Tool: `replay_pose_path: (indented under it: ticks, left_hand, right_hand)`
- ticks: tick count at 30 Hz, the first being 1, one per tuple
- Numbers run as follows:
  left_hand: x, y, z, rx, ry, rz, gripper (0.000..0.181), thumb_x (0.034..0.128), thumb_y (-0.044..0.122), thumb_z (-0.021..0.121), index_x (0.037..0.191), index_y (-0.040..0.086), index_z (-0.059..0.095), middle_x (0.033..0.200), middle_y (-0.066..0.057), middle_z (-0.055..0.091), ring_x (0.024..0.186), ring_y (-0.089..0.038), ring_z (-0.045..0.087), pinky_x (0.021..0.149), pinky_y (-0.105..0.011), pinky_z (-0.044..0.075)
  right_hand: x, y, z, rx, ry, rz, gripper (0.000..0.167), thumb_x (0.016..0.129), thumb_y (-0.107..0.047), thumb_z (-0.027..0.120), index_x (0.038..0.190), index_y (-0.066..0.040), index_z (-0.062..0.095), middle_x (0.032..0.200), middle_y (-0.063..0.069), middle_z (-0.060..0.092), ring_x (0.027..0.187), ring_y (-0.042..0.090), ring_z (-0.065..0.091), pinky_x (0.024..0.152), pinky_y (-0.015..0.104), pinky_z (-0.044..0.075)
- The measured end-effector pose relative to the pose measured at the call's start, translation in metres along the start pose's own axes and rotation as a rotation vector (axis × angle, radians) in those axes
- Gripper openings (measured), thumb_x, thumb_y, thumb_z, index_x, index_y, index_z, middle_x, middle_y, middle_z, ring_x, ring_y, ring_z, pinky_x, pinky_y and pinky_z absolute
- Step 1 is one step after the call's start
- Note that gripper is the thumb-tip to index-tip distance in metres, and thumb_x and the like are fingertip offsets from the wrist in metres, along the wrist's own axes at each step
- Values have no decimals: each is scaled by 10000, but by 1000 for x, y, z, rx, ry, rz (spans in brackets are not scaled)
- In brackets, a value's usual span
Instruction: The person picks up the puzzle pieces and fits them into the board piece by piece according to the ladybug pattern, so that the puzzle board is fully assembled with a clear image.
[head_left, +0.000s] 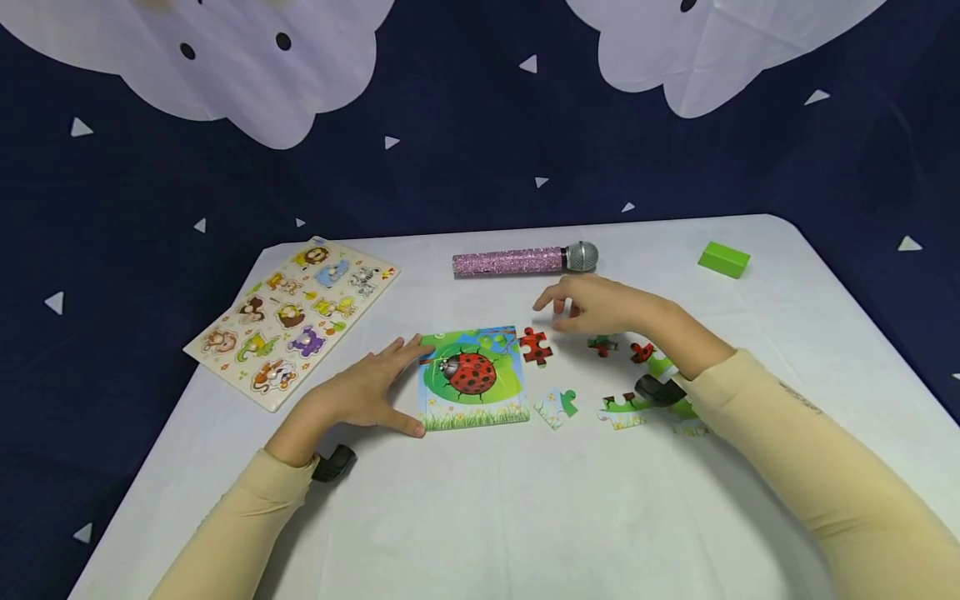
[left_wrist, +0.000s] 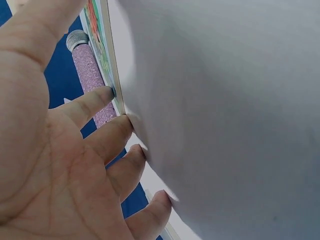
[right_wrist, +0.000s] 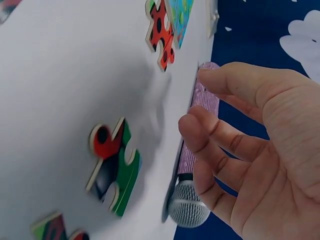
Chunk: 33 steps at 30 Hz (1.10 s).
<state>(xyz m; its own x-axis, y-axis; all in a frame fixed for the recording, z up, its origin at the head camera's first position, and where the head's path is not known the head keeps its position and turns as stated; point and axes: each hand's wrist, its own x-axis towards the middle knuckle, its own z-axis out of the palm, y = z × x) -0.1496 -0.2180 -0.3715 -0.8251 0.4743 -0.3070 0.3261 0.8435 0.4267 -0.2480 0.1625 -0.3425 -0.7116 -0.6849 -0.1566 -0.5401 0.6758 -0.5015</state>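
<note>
A square ladybug puzzle board [head_left: 472, 377] lies flat at the middle of the table. My left hand [head_left: 375, 383] rests at its left side, fingers spread and thumb near the lower left corner; in the left wrist view the fingertips touch down along the board's edge and the tabletop. Above the table, to the right of the board, hovers my right hand [head_left: 600, 306], its fingers loosely bent with nothing between them. Below it are a red spotted puzzle piece [head_left: 536, 347] beside the board and a green, red and black piece [right_wrist: 117, 167]. A pale blue and green piece [head_left: 556, 408] lies nearer.
More puzzle pieces [head_left: 624, 412] lie on the right, partly hidden by the right forearm. Behind the board is a glittery pink microphone [head_left: 510, 262]. A wooden animal puzzle [head_left: 292, 321] lies at the left, and a green block [head_left: 724, 260] sits at the back right.
</note>
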Motion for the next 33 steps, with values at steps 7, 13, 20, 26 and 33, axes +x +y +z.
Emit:
replay_pose_path:
  ticks: [7,13,20,26,33]
  left_hand:
    - [0,0,0,1,-1,1,1251,755,527,960,1722,173,249,1813,-147,140,1675,-456,97,1311,-741,138]
    - [-1,0,0,-2,-3,-1,1250,761,523,957,1725,177,240,1816,-140,129,1679,-444,89,1316,-734,133]
    - [-1,-1,1,4,-2,0,1248,763,524,955,1724,176,239,1814,-146,133,1677,-448,96,1314,-736,140]
    - [-1,-2,0,8,5,16,1244,765,539,948,1722,163,246,1811,-163,138,1671,-467,106,1306,-747,146]
    - [1,-4,2,6,3,17,1247,762,539,951,1723,172,247,1814,-152,132,1675,-455,101,1311,-738,146]
  right_hand:
    - [-8,6,2,29,3,15,378,1016,-147,714,1394,-128,713,1225,125,725,947,196,712,810,355,600]
    - [-14,6,1,34,-13,21,389,1013,-171,734,1400,-138,706,1228,108,723,967,185,710,810,346,588]
    - [-27,17,-8,40,0,86,418,994,-162,760,1404,-107,699,1228,143,724,920,186,692,768,344,567]
    - [-39,30,-9,-13,-36,167,527,902,-277,879,1371,-104,715,1218,154,731,860,167,639,750,346,538]
    - [-42,38,-5,18,-60,186,558,848,-260,926,1343,-108,716,1221,166,712,832,164,633,728,331,529]
